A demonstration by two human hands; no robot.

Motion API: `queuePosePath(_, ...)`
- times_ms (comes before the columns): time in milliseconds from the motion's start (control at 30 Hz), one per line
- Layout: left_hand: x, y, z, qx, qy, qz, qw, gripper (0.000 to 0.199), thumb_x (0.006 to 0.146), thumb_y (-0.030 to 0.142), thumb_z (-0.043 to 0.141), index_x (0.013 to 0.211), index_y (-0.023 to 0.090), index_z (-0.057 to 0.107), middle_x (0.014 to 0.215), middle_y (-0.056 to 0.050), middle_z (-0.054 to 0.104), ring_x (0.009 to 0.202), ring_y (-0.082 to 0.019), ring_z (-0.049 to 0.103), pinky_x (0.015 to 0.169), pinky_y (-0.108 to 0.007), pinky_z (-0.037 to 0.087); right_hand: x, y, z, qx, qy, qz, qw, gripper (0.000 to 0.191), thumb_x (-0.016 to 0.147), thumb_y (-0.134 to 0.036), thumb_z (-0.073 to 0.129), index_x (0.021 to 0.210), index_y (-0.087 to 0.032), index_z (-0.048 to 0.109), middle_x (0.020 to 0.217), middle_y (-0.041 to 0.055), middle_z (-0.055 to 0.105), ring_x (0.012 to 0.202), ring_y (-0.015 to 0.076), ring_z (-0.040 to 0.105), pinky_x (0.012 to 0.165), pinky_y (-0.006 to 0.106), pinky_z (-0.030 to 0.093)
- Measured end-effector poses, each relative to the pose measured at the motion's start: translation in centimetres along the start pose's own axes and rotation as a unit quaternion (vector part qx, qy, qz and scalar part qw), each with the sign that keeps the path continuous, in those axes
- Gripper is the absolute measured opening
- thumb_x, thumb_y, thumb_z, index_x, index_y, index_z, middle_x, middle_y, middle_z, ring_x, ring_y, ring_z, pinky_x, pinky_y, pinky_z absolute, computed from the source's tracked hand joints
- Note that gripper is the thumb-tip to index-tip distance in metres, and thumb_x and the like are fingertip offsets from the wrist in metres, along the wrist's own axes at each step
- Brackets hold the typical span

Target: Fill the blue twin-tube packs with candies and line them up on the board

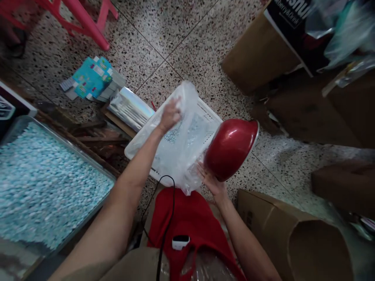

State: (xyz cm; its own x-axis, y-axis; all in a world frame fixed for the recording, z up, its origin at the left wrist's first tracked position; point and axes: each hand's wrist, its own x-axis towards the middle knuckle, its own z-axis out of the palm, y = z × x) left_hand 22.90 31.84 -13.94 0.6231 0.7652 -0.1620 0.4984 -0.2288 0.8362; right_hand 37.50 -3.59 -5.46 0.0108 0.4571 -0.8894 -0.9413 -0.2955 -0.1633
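A clear plastic bag (187, 136) lies spread over a white slotted basket (209, 110) in front of me. My left hand (170, 114) is over the bag's upper left part, fingers apart and a little blurred. Near the lower right side of the bag is my right hand (211, 180), its fingers stretched towards the plastic. A red bowl (231, 148) is tilted on its side just above and beside my right hand, its rim facing right. Whether the hand touches the bowl cannot be made out.
On the left stands a clear tub (52, 183) of small pale blue pieces. Blue packets (93, 78) and a box of silvery packages (130, 109) sit beyond it. Cardboard boxes (260, 54) and an open carton (293, 234) are on the right. A pink stool (88, 23) stands at upper left.
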Motion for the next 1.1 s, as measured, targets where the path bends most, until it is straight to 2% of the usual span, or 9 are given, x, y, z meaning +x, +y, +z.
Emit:
queuePosePath(133,-7.9,5.6,5.8,0.026,-0.386,-0.019,0.922,0.035,0.085,0.024,0.061,0.116,0.023,0.076,0.14,-0.007,0.074,0.143,-0.032,0.06,0.132,-0.058,0.026,-2.7,-3.8,-5.1,0.022,0.123,-0.04,0.991,0.04,0.087,-0.027,0.054,0.12,-0.021,0.075,0.125,0.0122,0.081,0.127,0.0228,0.073,0.118,0.047,0.054)
queuePosePath(233,-14.4,7.2,7.5,0.017,-0.449,-0.037,0.893,0.066,0.083,0.029,0.067,0.149,0.025,0.06,0.136,-0.008,0.076,0.134,-0.032,0.067,0.131,-0.059,0.027,-3.8,-6.3,-8.4,0.014,0.213,-0.059,0.975,0.041,0.074,-0.02,0.055,0.109,-0.02,0.076,0.108,0.0116,0.085,0.111,0.024,0.079,0.102,0.044,0.065)
queuePosePath(367,-21.5,7.5,8.3,0.06,-0.413,0.056,0.907,0.114,0.072,0.035,0.086,0.17,0.031,0.029,0.172,-0.019,0.042,0.162,-0.048,0.032,0.128,-0.077,0.013,-3.5,-8.5,-10.2,-0.036,0.261,-0.073,0.962,0.037,0.06,-0.017,0.059,0.095,-0.022,0.074,0.088,0.0054,0.083,0.088,0.0231,0.081,0.091,0.046,0.068)
queuePosePath(467,-25.2,7.1,10.3,0.123,-0.363,0.15,0.911,0.094,0.08,0.016,0.077,0.164,0.039,0.043,0.18,-0.011,0.027,0.167,-0.048,0.017,0.126,-0.083,0.012,-2.1,-9.4,-9.8,-0.072,0.256,-0.065,0.962,0.037,0.057,-0.017,0.06,0.091,-0.021,0.073,0.083,0.0048,0.082,0.081,0.0215,0.079,0.087,0.044,0.069)
queuePosePath(600,-25.9,5.6,13.5,0.147,-0.333,0.172,0.915,0.065,0.088,0.001,0.053,0.142,0.036,0.066,0.169,-0.007,0.048,0.162,-0.037,0.036,0.127,-0.072,0.028,-0.3,-9.7,-8.6,-0.108,0.222,-0.056,0.967,0.028,0.06,-0.022,0.062,0.085,-0.022,0.072,0.084,0.0077,0.081,0.083,0.0236,0.079,0.081,0.043,0.068)
queuePosePath(733,-22.6,4.9,14.8,0.118,-0.317,0.146,0.93,0.023,0.091,0.008,0.059,0.101,0.022,0.074,0.125,-0.015,0.072,0.129,-0.032,0.062,0.111,-0.052,0.049,-0.9,-9.9,-7.4,-0.116,0.196,-0.059,0.972,0.025,0.068,-0.029,0.063,0.088,-0.021,0.075,0.092,0.0107,0.083,0.083,0.0216,0.078,0.067,0.033,0.065)
queuePosePath(900,-18.1,3.5,11.2,0.124,-0.201,0.038,0.971,0.022,0.094,0.006,0.051,0.093,0.021,0.068,0.112,-0.015,0.067,0.113,-0.029,0.058,0.099,-0.043,0.051,-3.4,-10.9,-5.6,-0.09,0.22,-0.093,0.967,0.03,0.066,-0.021,0.066,0.094,-0.021,0.076,0.088,0.0046,0.082,0.071,0.0159,0.074,0.057,0.024,0.061)
queuePosePath(1000,-16.2,0.7,7.2,0.131,-0.095,-0.069,0.984,0.033,0.093,0.001,0.041,0.097,0.02,0.068,0.12,-0.017,0.063,0.124,-0.033,0.051,0.106,-0.049,0.047,-3.8,-11.7,-4.5,-0.107,0.251,-0.177,0.946,0.033,0.06,-0.014,0.073,0.091,-0.023,0.072,0.086,-0.0028,0.079,0.073,0.0136,0.073,0.061,0.023,0.064)
queuePosePath(1100,-15.7,-2.8,5.0,0.095,-0.079,-0.139,0.983,0.027,0.093,0.002,0.046,0.09,0.02,0.067,0.112,-0.016,0.065,0.122,-0.033,0.053,0.104,-0.048,0.049,-3.5,-12.3,-3.7,-0.18,0.268,-0.249,0.913,0.033,0.055,-0.015,0.077,0.086,-0.022,0.069,0.083,-0.0049,0.075,0.074,0.0136,0.07,0.063,0.025,0.065)
